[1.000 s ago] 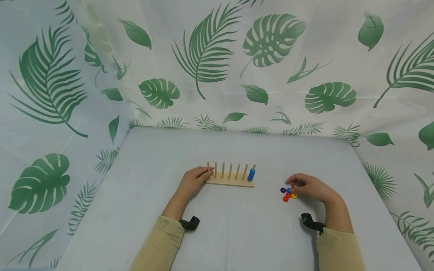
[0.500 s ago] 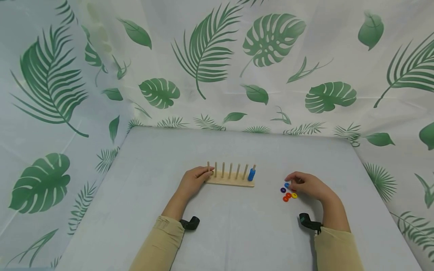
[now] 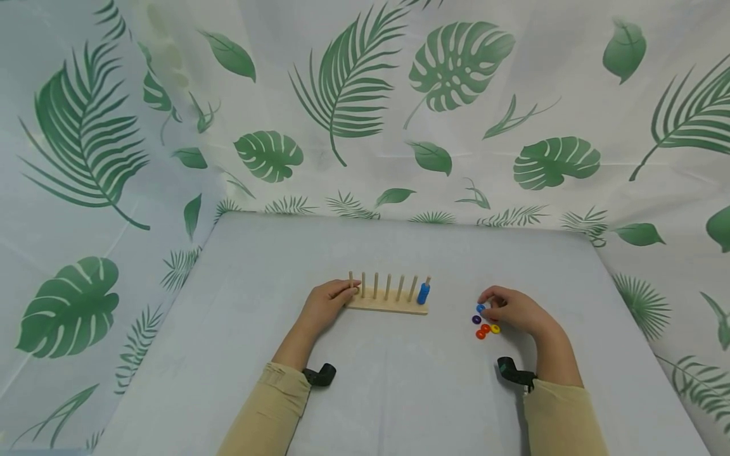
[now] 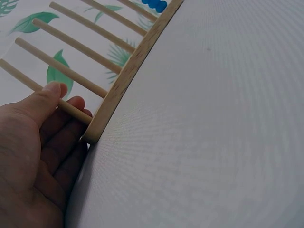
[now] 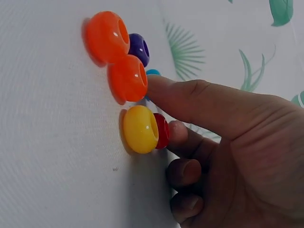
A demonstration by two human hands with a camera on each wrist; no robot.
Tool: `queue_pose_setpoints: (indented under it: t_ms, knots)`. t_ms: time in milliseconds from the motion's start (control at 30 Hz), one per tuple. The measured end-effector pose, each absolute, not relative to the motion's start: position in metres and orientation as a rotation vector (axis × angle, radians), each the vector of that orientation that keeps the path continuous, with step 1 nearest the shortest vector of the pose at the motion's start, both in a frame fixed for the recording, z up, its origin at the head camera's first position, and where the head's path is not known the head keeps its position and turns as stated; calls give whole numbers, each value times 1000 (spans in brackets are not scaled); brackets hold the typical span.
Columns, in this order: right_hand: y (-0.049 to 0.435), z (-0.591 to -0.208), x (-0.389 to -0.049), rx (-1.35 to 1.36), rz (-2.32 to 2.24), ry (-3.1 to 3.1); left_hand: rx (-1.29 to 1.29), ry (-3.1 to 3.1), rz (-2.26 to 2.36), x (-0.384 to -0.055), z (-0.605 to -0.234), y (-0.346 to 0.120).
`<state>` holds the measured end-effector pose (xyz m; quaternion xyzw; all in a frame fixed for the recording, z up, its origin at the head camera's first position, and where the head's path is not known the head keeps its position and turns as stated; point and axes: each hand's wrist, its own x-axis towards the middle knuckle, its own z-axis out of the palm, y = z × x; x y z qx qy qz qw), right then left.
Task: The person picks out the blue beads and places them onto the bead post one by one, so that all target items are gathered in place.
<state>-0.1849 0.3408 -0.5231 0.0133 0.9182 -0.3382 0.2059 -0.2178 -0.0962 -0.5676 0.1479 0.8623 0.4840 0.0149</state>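
Observation:
A wooden peg rack [image 3: 388,307] stands mid-table with a row of upright pegs. Blue beads [image 3: 423,294] are stacked on its rightmost peg. My left hand [image 3: 324,308] holds the rack's left end, with thumb and fingers around the end peg [image 4: 75,110]. At the right, my right hand [image 3: 520,311] pinches a blue bead [image 3: 481,308] between thumb and index finger; in the right wrist view the thumb mostly hides this bead [image 5: 153,72]. Close by lie two orange beads [image 5: 128,78], a purple bead [image 5: 138,49], a yellow bead [image 5: 141,129] and a red bead [image 5: 162,130].
A white cloth covers the table [image 3: 388,392]. Behind and at both sides hang white curtains [image 3: 365,171] printed with green leaves. Each wrist wears a black camera, one at the left sleeve [image 3: 268,405] and one at the right sleeve [image 3: 561,415].
My right hand has taken the blue bead and shifted slightly left and away from me, drawing it out of the loose group. My left hand and the rack have stayed put.

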Motion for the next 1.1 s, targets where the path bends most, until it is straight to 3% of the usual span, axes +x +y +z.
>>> queue_pose_setpoints:
  t_ms: [733,1100]
  knots:
    - [336,-515,-186,-15,-840,2685,422,2692,1485,-218,-568,-95]
    - [314,-486,-187,-161,-924,2723,430,2688,1479,-218,-568,-96]
